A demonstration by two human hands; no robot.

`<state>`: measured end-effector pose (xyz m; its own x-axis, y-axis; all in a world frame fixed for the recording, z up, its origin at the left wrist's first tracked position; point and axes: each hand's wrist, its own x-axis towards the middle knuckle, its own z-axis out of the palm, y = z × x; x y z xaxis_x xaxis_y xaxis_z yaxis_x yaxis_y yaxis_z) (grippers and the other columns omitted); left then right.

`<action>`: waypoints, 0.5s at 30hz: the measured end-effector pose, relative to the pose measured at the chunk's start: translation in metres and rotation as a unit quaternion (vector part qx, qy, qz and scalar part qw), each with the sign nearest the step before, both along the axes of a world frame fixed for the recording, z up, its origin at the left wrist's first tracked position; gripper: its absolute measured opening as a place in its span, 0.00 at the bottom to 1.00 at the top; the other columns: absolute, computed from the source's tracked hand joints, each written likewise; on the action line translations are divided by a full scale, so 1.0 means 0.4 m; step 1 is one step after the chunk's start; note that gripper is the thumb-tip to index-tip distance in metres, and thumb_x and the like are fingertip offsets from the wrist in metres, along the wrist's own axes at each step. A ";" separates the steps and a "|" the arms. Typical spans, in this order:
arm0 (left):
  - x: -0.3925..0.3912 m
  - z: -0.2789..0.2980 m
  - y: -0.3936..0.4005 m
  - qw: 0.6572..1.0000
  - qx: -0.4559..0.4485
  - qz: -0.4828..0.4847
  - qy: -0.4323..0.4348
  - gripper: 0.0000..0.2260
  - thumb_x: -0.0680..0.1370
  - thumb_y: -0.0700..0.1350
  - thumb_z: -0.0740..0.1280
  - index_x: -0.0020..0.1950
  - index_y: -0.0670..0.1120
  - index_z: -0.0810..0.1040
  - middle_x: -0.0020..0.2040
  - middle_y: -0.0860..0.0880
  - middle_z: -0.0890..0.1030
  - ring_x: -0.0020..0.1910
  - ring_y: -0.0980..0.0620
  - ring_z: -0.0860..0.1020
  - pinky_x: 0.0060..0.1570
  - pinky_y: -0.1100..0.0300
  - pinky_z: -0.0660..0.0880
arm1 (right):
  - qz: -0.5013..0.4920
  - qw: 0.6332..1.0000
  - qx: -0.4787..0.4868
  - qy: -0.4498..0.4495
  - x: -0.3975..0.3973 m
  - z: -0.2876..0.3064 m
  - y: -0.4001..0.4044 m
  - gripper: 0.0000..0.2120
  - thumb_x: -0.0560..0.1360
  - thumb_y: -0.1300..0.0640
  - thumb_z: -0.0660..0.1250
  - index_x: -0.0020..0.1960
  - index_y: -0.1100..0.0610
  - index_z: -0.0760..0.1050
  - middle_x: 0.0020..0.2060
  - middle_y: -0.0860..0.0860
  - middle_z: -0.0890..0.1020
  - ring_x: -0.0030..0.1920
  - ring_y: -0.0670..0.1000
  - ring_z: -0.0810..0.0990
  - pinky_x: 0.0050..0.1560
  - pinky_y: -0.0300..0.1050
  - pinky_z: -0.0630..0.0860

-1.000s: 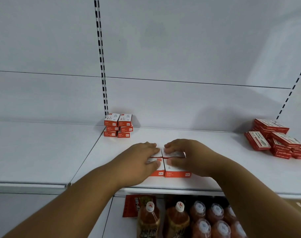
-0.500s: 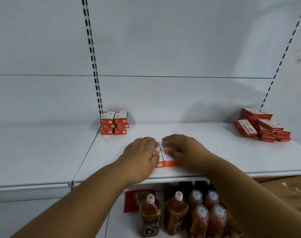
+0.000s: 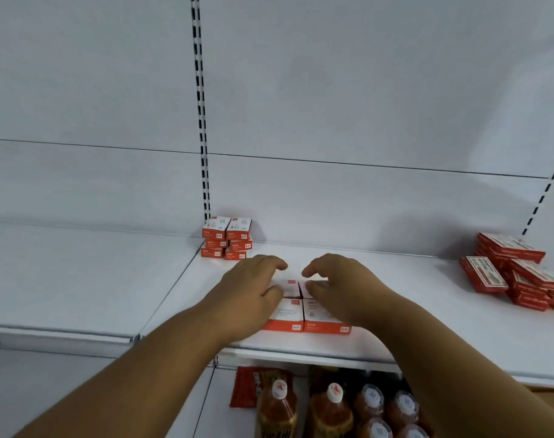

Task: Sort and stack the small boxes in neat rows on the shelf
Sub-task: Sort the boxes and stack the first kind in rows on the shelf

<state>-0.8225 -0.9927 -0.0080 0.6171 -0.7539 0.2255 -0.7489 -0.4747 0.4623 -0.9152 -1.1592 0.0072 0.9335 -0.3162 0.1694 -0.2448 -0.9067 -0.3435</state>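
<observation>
Four small white boxes (image 3: 304, 306) with orange fronts sit in a two-by-two block on the white shelf (image 3: 427, 314), near its front edge at about 6 o'clock from the frame's middle. The left hand (image 3: 253, 295) lies over the block's 9 o'clock side and the right hand (image 3: 338, 289) over its 3 o'clock side; both have loosely curved fingers resting on the box tops, and whether they grip cannot be told. At 11 o'clock from the hands a stack of matching boxes (image 3: 227, 238) stands against the back panel. At 3 o'clock lies a loose pile of flat red boxes (image 3: 518, 271). Bottles (image 3: 330, 412) with white caps stand below. All printing is too blurred to read.
</observation>
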 end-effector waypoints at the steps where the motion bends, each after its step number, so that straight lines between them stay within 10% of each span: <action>1: 0.008 0.001 0.007 1.000 -0.005 0.005 0.004 0.18 0.83 0.51 0.58 0.73 0.58 0.64 0.74 0.57 0.65 0.71 0.56 0.64 0.65 0.61 0.64 | -0.007 1.000 -0.008 0.010 0.005 0.001 -0.001 0.13 0.79 0.50 0.62 0.63 0.46 0.76 0.64 0.43 0.76 0.62 0.46 0.74 0.62 0.40 0.68; 15: 0.236 0.038 0.050 0.996 -0.051 0.021 -0.075 0.11 0.79 0.44 0.62 0.59 0.53 0.78 0.57 0.54 0.80 0.57 0.51 0.77 0.55 0.58 0.74 | -0.012 1.000 0.002 -0.006 0.207 0.066 0.114 0.15 0.79 0.52 0.63 0.65 0.48 0.75 0.63 0.45 0.78 0.61 0.47 0.75 0.61 0.40 0.69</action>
<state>-0.7279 -0.9727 0.0073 0.6009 -0.6970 0.3912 -0.7938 -0.4632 0.3941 -0.8325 -1.1138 0.0336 0.9235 -0.3394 0.1789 -0.2627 -0.8992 -0.3498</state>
